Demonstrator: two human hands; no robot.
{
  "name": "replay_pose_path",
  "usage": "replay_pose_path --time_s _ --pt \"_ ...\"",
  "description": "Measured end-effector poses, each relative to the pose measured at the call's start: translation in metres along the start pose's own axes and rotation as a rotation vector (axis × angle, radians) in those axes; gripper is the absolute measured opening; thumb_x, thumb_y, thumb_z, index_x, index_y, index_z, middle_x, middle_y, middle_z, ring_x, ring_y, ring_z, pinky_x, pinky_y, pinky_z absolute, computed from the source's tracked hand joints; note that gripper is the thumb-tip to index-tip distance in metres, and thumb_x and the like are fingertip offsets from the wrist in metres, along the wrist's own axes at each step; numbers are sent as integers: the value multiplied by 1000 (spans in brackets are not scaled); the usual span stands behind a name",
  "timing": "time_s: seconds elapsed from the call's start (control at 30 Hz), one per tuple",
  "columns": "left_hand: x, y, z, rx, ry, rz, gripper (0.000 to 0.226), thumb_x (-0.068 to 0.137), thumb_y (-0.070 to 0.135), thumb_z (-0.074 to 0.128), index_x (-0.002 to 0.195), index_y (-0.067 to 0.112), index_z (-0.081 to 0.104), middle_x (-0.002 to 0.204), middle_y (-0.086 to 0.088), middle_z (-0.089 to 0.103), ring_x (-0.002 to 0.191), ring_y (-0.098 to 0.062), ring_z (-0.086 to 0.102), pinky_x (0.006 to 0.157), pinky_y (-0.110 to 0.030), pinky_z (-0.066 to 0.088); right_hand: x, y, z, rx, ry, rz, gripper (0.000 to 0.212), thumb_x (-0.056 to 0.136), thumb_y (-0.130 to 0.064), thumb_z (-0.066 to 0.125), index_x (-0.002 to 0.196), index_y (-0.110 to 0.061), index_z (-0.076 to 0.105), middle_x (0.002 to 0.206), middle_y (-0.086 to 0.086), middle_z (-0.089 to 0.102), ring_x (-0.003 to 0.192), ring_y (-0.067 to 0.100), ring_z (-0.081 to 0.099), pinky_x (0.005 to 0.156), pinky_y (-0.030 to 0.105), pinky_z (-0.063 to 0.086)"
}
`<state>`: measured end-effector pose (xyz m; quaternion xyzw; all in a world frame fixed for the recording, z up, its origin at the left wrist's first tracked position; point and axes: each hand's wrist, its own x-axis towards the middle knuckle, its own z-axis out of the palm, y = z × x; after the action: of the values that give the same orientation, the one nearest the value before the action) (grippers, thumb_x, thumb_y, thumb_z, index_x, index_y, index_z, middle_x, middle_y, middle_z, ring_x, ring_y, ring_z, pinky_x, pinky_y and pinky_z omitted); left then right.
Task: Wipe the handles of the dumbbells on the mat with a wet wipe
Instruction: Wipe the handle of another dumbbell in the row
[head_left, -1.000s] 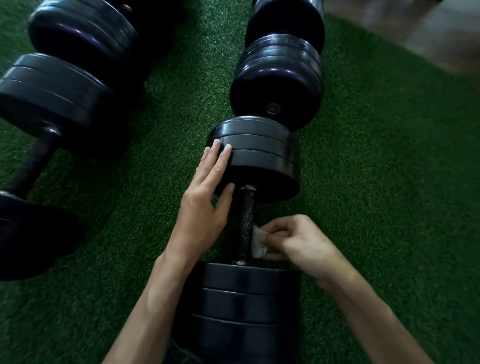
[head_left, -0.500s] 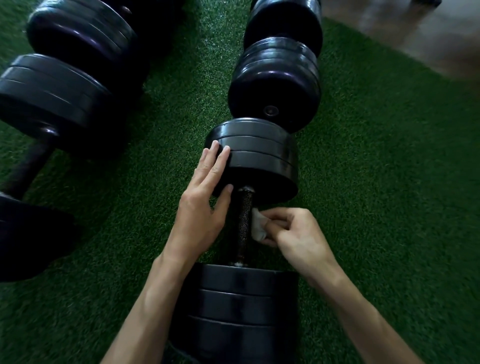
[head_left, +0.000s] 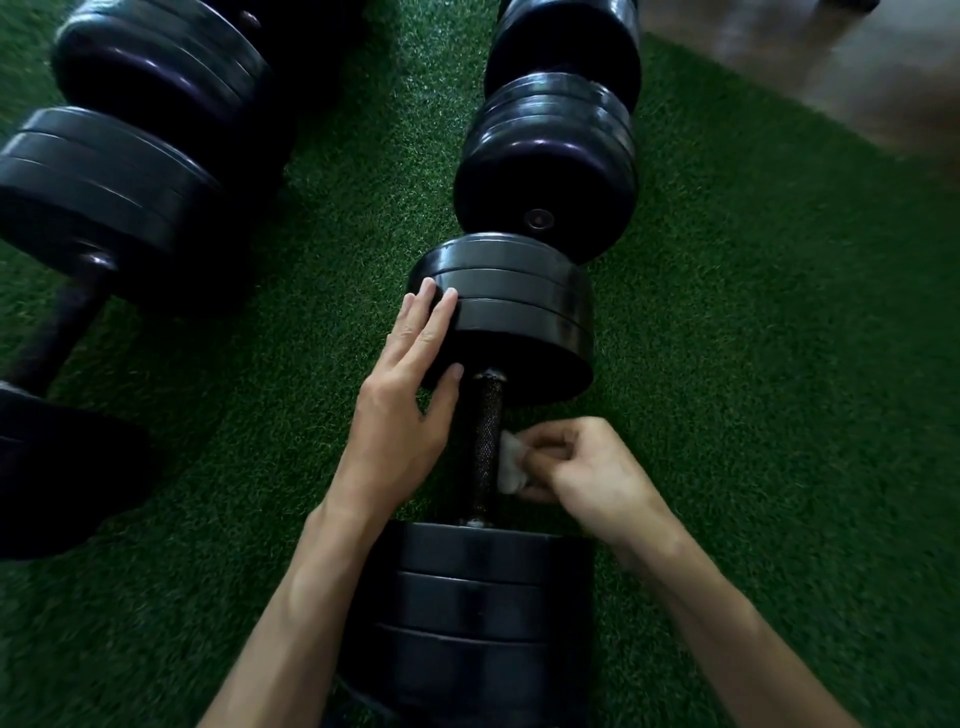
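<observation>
A black dumbbell lies lengthwise on the green mat (head_left: 753, 364) in front of me, its knurled handle (head_left: 485, 447) bare between two stacks of plates. My right hand (head_left: 587, 473) pinches a white wet wipe (head_left: 511, 465) and presses it against the right side of the handle, near its lower half. My left hand (head_left: 408, 400) rests with straight fingers on the left rim of the far plates (head_left: 519, 312), thumb by the handle's top end.
A second dumbbell (head_left: 550, 156) lies end to end beyond the first. Another dumbbell (head_left: 104, 208) lies at the left, its handle (head_left: 62, 332) running to a plate at the left edge. Bare floor (head_left: 857, 78) shows past the mat's far right edge.
My right hand slid the wipe up the handle's right side, then back down toward the near plates. My left hand has stayed on the far plates.
</observation>
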<state>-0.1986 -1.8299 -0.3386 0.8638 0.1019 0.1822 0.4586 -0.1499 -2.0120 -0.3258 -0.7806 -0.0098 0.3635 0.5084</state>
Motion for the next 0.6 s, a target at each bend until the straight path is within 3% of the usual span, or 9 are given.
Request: replay_pose_path --time_s 0.17,0.3,0.43,0.53,0.6 --pt "-1 2 -2 1 -12 -6 63 97 2 59 154 15 36 164 1 25 154 -12 16 125 -28 18 24 -12 8 49 127 -100 16 96 3 59 100 1 73 93 19 76 89 29 75 79 40 63" --pt "-1 1 -1 -4 -7 -8 63 97 2 59 154 15 36 164 1 26 154 -11 16 124 -25 17 6 -4 7 -59 -56 -13 18 93 6 56 88 2 74 82 16 76 75 22 73 71 34 63" --pt "-1 1 -1 -7 3 -3 63 97 3 58 154 16 35 164 1 26 154 -11 15 125 -26 17 -9 -2 -2 -183 -223 63 16 95 -5 63 85 -3 75 77 10 77 62 8 69 53 15 49" --pt "-2 3 -2 1 -11 -1 62 97 4 60 153 16 37 164 1 27 153 -12 18 125 -30 20 -11 -13 -13 -217 -306 61 13 95 -9 66 88 -4 76 77 6 78 68 11 70 60 20 54" --pt "-3 5 -5 68 46 23 56 96 8 63 149 13 45 158 -3 39 148 -18 33 122 -32 28 -13 -22 -21 -219 -299 22 12 94 -9 66 92 -8 77 81 6 79 77 17 74 74 33 62"
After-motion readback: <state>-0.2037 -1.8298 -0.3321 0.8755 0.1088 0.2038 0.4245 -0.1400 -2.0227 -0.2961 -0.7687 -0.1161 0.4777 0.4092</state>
